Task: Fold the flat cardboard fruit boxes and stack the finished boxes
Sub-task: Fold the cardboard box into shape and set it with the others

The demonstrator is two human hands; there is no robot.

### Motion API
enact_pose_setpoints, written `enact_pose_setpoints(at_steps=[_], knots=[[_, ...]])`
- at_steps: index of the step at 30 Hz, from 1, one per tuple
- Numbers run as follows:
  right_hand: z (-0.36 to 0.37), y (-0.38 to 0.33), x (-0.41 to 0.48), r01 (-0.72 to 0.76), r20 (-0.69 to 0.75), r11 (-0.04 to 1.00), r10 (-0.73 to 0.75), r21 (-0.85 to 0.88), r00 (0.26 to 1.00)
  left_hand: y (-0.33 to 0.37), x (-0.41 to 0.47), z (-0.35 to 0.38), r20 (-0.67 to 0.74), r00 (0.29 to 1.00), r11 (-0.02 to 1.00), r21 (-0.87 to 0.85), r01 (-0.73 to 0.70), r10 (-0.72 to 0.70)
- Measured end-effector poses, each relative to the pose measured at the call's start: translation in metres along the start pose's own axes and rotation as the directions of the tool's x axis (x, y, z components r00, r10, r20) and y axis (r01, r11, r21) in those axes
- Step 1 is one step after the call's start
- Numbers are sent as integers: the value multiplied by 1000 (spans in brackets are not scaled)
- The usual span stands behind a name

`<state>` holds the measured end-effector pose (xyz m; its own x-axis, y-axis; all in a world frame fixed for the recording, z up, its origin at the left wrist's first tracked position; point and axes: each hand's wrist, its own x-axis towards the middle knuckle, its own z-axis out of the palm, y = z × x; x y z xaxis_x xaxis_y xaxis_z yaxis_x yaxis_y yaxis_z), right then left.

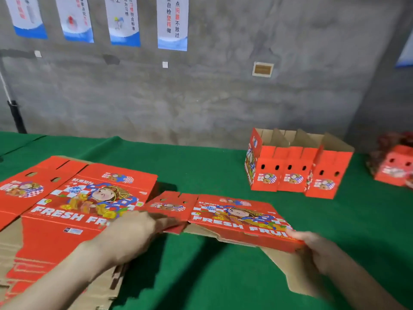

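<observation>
Foremost, the left hand (131,233) reaches in from the lower left with its back to the camera, fingers curled onto the left end flap of one flat box (234,218). The right hand (312,249) enters from the lower right and pinches the box's near right corner, thumb on the printed face, fingers beneath. The flat box is held between the two hands, tilted just above the green cloth (201,171), its brown flaps hanging toward the viewer. Just left of it lies a pile of flat boxes (78,204), printed side up; the number of sheets cannot be told. Three folded boxes (292,173) stand upright side by side at the far right of the table, tops open. One blurred red box (395,168) sits at the right edge. Four posters (172,23) hang on the grey wall (223,97).
</observation>
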<state>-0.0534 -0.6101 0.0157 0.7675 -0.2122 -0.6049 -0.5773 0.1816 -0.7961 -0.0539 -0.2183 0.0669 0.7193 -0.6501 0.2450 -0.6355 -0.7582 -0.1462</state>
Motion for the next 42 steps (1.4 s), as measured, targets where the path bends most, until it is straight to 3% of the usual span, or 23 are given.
enact_pose_setpoints(at_steps=[3,5,7,8,9,10,11,12,13,15,18,22,26,28,31,32,34,37,42], knots=[[-33,-14,-8,92,59,939,-118,330,991,4,36,-21,-116,993,1000,-5,26,-26],[-48,-19,-13,182,96,790,-290,586,952,4,54,-25,-39,992,991,-67,119,-122],[-52,-16,-22,244,85,706,-396,665,914,5,73,-26,-27,986,975,-160,156,-162],[-50,-13,-26,382,33,721,-489,578,871,8,81,-29,-18,986,967,-199,157,-163],[-47,-9,-30,571,-50,729,-600,378,798,11,89,-30,-2,988,964,-218,152,-156],[-41,-5,-35,737,-104,667,-730,105,675,16,96,-30,22,988,963,-221,156,-155],[-33,-4,-39,822,-97,552,-834,-140,543,21,103,-30,36,987,962,-221,160,-156],[-25,-5,-43,842,-36,449,-887,-298,460,26,109,-30,47,986,964,-209,165,-159],[-17,-8,-46,831,43,380,-901,-406,432,31,113,-31,53,986,965,-199,169,-161],[-4,-18,-44,773,152,322,-870,-547,470,39,120,-33,58,985,963,-207,173,-164],[6,-34,-37,692,142,377,-811,-615,568,45,127,-39,71,987,940,-305,156,-141],[2,-54,-26,640,101,327,-837,-695,537,47,135,-47,106,991,900,-419,119,-82],[-6,-64,-18,738,289,353,-757,-575,587,37,138,-61,223,962,848,-469,248,-158],[-8,-63,-17,751,329,332,-745,-571,580,27,141,-70,287,937,839,-445,312,-197],[-15,-61,-15,767,277,362,-781,-530,560,10,145,-80,309,894,848,-323,420,-326],[-19,-61,-17,767,249,374,-793,-522,556,2,145,-81,317,869,817,-326,475,-379],[-27,-59,-20,745,191,365,-817,-558,544,-12,143,-77,346,801,664,-447,599,-489],[-37,-53,-17,669,58,415,-824,-616,564,-26,135,-62,241,689,421,-642,641,-683],[-39,-48,-19,590,-4,393,-834,-705,551,-25,126,-39,186,609,325,-708,627,-771]])
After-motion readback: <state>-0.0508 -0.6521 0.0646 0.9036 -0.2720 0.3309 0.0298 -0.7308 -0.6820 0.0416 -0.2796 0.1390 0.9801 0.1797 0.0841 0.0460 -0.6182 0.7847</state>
